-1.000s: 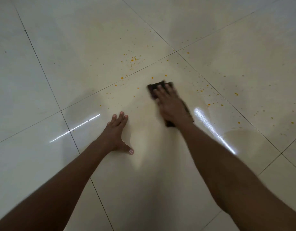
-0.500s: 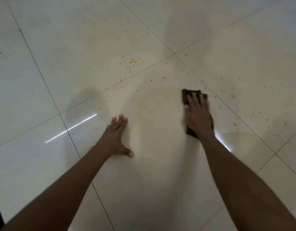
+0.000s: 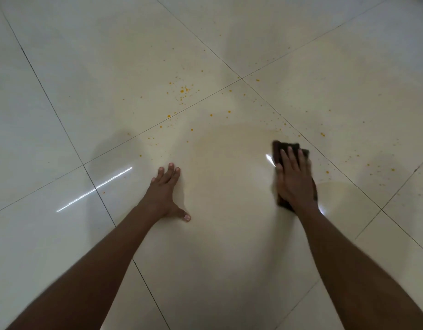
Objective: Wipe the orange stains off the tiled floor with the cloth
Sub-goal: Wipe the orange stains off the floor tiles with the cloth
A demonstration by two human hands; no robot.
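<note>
1. Cloth (image 3: 285,148) – dark, folded, flat on the tiled floor (image 3: 86,67) right of centre, just left of a grout line.
2. Right hand (image 3: 294,179) lies palm-down on the cloth, fingers (image 3: 290,154) extended and close together, pressing it; cloth edges show past fingertips and wrist.
3. Left hand (image 3: 164,194) flat on bare tile, fingers together, thumb splayed out – holding nothing.
4. Orange stains (image 3: 183,91) speckle the tiles beyond both hands; more specks right of the cloth.
5. Faint yellowish smear between the hands.

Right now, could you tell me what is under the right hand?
A dark cloth lies flat beneath the right hand, its edges showing past the fingers and wrist. Whether orange stains remain on the tiled floor under the cloth is hidden.
</note>
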